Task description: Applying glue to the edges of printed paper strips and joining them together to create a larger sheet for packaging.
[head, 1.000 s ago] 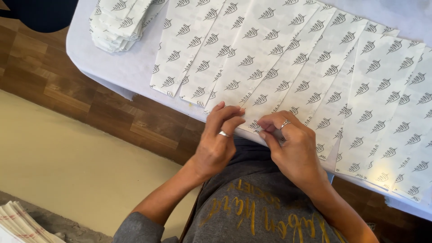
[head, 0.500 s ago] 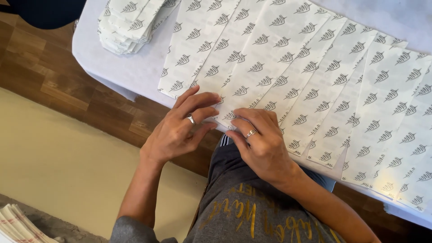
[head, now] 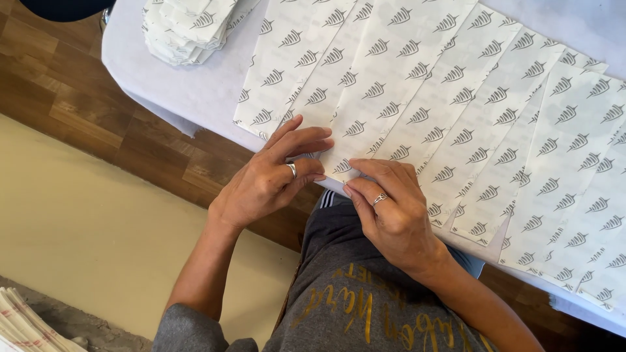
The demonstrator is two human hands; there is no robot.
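Note:
Several white paper sheets (head: 417, 98) printed with grey leaf-like marks lie overlapped in a fanned row on a white-covered table (head: 195, 91). My left hand (head: 274, 173), a ring on one finger, rests with fingers spread on the near corner of one sheet at the table's front edge. Beside it my right hand (head: 391, 208), also ringed, lies flat with its fingertips pressing the same sheet's near edge. The two hands nearly meet at that corner. Neither hand lifts anything.
A pile of folded pieces of the same printed paper (head: 186, 26) sits at the table's far left corner. Wooden floor (head: 59, 85) and a beige mat (head: 85, 241) lie to the left. A stack of papers (head: 23, 326) shows at bottom left.
Both hands have shifted left along the table's front edge, from pinching something small together to pressing flat on a sheet's near corner. The view has drifted slightly.

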